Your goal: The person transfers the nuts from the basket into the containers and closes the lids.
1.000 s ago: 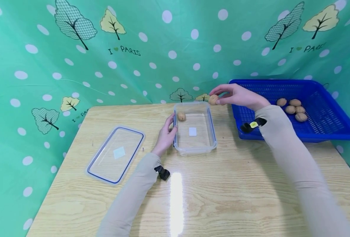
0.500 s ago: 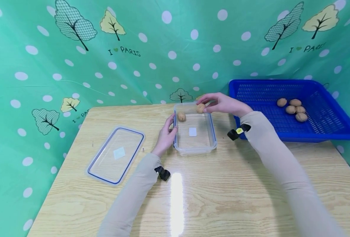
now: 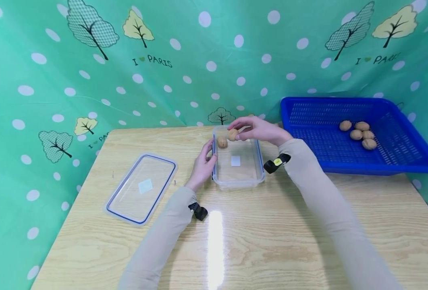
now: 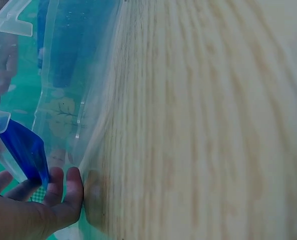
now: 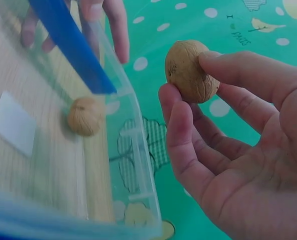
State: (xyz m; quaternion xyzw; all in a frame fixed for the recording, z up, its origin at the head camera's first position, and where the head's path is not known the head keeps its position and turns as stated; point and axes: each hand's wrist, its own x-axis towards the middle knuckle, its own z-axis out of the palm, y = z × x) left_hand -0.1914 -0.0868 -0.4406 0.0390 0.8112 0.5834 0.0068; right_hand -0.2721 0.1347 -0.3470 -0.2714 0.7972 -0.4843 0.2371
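Note:
A clear plastic food container point(image 3: 238, 183) with blue-edged sides stands lidless on the table. My left hand point(image 3: 201, 166) holds it by its left side, fingers beside a blue clasp point(image 4: 26, 152) in the left wrist view. One walnut point(image 3: 222, 142) lies inside, in the far left corner. Over the container's far end, my right hand point(image 3: 259, 131) pinches another walnut point(image 5: 189, 71) between thumb and fingertips, above the one inside. A pale square label point(image 3: 235, 161) shows on the container's bottom.
At the right stands a blue slotted plastic basket point(image 3: 391, 166) with several walnuts point(image 3: 356, 134) in it. The container's clear lid point(image 3: 141, 189), with a blue seal, lies on the table at the left. A green printed cloth point(image 3: 185, 92) hangs behind the wooden table point(image 3: 257, 233).
My right hand has carried its walnut leftward from beside the basket to over the container's far left part. The left hand and the container have stayed in place.

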